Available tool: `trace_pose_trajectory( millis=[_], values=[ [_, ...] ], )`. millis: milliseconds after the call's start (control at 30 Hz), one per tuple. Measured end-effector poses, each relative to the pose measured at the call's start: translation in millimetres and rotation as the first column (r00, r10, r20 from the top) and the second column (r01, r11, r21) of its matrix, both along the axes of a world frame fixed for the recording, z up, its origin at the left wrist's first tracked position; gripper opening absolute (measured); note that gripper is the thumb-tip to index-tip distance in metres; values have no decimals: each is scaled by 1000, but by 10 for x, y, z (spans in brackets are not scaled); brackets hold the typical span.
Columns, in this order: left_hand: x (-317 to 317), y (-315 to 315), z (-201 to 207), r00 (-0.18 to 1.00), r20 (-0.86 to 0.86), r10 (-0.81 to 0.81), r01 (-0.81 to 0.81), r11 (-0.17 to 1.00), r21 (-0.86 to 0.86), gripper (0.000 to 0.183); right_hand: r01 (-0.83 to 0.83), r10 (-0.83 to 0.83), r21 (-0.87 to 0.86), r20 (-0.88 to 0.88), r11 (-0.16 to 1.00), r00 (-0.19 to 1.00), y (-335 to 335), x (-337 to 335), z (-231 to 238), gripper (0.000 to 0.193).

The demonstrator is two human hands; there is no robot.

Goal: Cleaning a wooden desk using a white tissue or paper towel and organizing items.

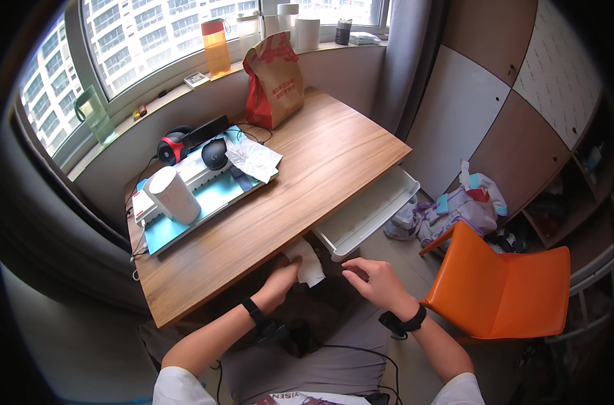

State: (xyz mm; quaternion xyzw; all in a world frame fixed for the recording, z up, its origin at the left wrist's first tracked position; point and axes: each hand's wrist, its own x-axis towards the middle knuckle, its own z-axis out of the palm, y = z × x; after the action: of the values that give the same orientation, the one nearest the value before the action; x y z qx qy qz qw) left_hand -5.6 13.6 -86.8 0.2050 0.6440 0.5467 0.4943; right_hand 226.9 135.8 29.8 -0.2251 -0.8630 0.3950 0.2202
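Observation:
My left hand (278, 280) is closed around a white tissue (309, 266) just below the front edge of the wooden table (266, 236). The tissue hangs down to the right of the fingers. My right hand (381, 283) hovers to the right of it, in front of a pulled-out white drawer (361, 227). Its fingers are loosely curved with the thumb apart, and I see nothing in them. The drawer's tray shows nothing inside.
A closed laptop-like blue board (216, 206) carries a white cylinder (174, 196), headphones (176, 145) and a crumpled white sheet (254, 160). A paper bag (274, 81) stands at the back. An orange chair (502, 283) and a backpack (455, 212) are on the right.

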Motion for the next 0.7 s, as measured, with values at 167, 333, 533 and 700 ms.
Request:
trace_pose_trajectory(
  millis=[167,333,533,700],
  values=[
    [83,197,170,985,39,169,-173,975,141,45,-14,11,43,77,999,997,17,51,20,22],
    [207,472,312,928,-330,174,-101,969,227,47,-21,16,61,73,998,997,24,48,3,22],
    [241,547,323,951,-278,137,-39,943,331,46,6,-8,60,35,998,999,109,101,-50,22],
    [154,297,282,823,-544,-166,268,957,113,43,22,-22,64,-4,998,1000,124,140,-110,22]
  ],
)
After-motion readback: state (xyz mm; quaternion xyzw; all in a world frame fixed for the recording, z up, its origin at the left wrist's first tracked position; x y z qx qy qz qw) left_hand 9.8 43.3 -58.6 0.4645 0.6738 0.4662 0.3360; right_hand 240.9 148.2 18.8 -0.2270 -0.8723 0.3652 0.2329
